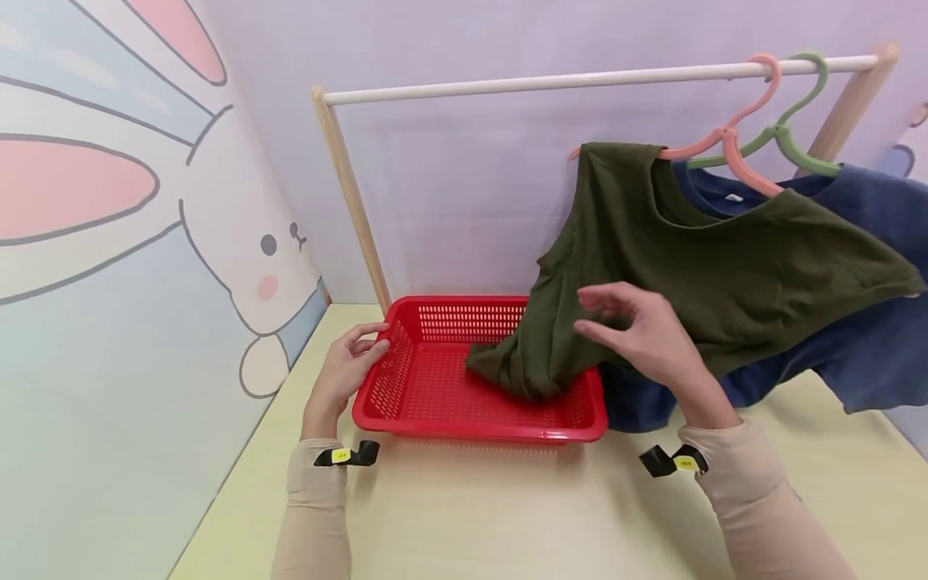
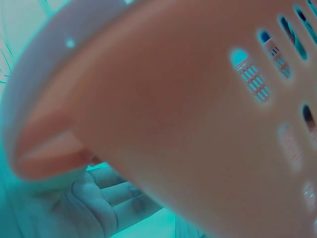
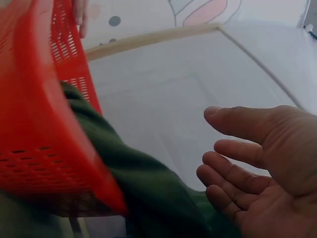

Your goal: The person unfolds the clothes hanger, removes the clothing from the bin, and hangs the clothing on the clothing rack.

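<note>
My left hand (image 1: 346, 366) grips the left rim of a red plastic basket (image 1: 435, 427); in the left wrist view its fingers (image 2: 124, 193) lie beside the outer wall, partly hidden by it. A dark green T-shirt (image 1: 631, 242) hangs from a pink hanger (image 1: 751, 165), its lower left part bunched inside the basket. My right hand (image 1: 648, 334) is in front of this shirt, with thumb and fingers apart and nothing between them. In the right wrist view the green fabric (image 3: 153, 183) drapes over the basket's edge, beyond the fingers.
A navy T-shirt (image 1: 877, 322) hangs behind the green one on a green hanger (image 1: 805, 153). Both hangers hook over the white rail (image 1: 507, 84) of a wooden-legged rack. Basket and rack stand on a pale table (image 1: 493, 515). A rabbit-patterned wall (image 1: 145, 387) borders the left.
</note>
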Demonstrator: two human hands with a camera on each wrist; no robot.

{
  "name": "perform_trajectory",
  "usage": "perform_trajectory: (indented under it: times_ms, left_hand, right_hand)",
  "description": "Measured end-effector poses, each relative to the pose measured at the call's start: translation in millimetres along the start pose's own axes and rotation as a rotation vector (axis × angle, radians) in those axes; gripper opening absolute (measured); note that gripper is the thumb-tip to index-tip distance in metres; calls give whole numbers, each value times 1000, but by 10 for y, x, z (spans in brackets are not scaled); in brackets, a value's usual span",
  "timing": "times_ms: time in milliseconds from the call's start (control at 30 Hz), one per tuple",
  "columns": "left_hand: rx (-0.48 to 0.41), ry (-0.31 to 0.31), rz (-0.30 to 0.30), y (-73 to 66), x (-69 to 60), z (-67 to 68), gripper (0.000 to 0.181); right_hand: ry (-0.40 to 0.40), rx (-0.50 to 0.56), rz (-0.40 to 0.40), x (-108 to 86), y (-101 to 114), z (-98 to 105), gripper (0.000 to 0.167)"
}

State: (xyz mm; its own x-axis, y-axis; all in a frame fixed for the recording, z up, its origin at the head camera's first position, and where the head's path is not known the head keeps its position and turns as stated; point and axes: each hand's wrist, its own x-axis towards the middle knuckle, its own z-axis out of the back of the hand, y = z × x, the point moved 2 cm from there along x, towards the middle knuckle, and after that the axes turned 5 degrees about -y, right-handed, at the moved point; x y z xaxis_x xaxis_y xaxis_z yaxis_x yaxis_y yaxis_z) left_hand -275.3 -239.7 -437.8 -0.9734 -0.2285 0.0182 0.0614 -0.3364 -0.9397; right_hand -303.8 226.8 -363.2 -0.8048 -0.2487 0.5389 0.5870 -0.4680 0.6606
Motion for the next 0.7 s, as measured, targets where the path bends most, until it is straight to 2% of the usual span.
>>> perform_trajectory:
  times_ms: [200,433,533,700]
  left_hand:
    - [1,-4,6,1,7,-11,50]
    - [4,-2,8,27,-21,11,53]
    - [4,-6,3,30,-16,8,51]
    - [11,-8,-6,28,24,-11,49]
  right_hand:
    - [78,-155,35,-73,-218,-115,38]
    - [155,-219,0,-102,-239,-191,34]
    - [152,-239,6,-110,-261,-210,26]
    - [85,-248,36,-123,-298,-217,12]
